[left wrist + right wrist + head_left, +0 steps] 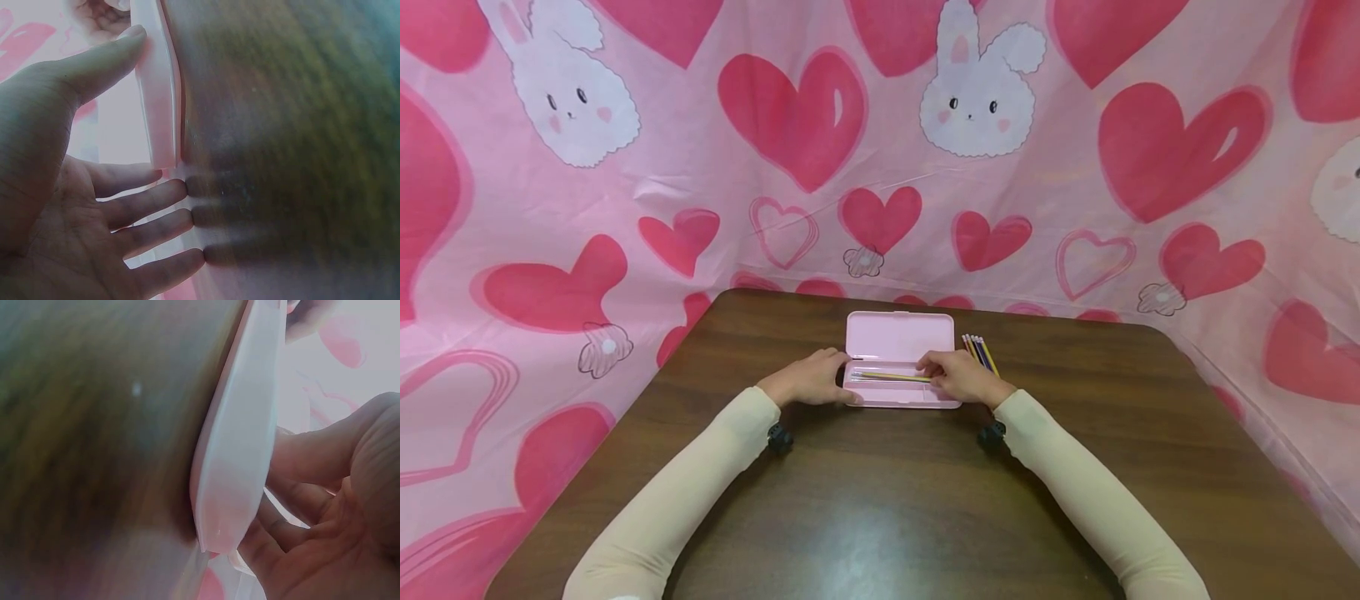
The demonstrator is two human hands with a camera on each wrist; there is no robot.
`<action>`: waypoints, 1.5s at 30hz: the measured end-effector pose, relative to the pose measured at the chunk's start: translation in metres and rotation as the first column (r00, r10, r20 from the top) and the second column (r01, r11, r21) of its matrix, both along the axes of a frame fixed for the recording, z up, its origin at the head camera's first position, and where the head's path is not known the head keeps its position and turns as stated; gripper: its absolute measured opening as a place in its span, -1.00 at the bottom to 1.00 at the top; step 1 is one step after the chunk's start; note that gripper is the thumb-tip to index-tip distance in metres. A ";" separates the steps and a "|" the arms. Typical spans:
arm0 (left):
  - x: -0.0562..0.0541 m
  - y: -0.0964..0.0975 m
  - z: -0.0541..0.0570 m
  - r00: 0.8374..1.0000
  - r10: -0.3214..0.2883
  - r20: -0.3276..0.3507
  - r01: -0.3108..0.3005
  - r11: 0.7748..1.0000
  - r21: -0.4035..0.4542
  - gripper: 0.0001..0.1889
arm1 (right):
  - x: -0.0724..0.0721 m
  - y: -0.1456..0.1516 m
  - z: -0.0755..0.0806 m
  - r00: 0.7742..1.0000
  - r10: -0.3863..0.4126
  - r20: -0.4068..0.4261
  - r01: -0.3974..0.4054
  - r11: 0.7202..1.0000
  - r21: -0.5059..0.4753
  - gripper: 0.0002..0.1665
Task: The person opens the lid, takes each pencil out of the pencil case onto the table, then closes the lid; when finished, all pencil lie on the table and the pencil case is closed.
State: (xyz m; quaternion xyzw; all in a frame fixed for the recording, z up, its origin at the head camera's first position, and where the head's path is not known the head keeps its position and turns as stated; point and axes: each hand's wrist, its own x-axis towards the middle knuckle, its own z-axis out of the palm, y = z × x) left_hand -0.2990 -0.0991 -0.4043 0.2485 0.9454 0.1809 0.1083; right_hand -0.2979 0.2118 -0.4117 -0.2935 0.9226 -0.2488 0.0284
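Note:
An open pink pencil case [900, 398] lies on the table with its lid [900, 337] raised at the back. Inside its tray is a yellow-and-dark pencil [887, 377], lying lengthwise. The right hand [958, 375] reaches over the right part of the case, thumb and fingers bent at the pencil's right end; the case wall [234, 444] hides the fingertips in the right wrist view. At the left end is the left hand [811, 379]. Its thumb [115, 56] touches the front rim, while its straight, spread fingers [153, 206] reach past the case's left end.
Several pencils [982, 353] lie bunched on the table just right of the case, partly behind the right hand. Brown wood grain covers the table [865, 500]. A pink cloth [820, 233] with hearts and rabbits hangs around its back and sides.

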 end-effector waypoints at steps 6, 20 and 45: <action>-0.001 0.001 -0.001 1.000 0.004 -0.003 -0.004 1.000 -0.009 -0.01 | 0.000 0.000 0.002 1.000 0.000 -0.013 0.000 1.000 -0.009 -0.63; -0.001 0.002 0.001 1.000 -0.007 -0.014 0.006 1.000 -0.022 -0.04 | 0.001 0.004 0.009 0.998 -0.038 -0.055 0.038 0.999 -0.008 -0.64; 0.000 0.002 0.001 1.000 -0.006 -0.022 0.006 1.000 -0.018 -0.07 | 0.005 0.049 0.029 0.959 -0.278 -0.060 0.264 0.948 -0.177 -0.56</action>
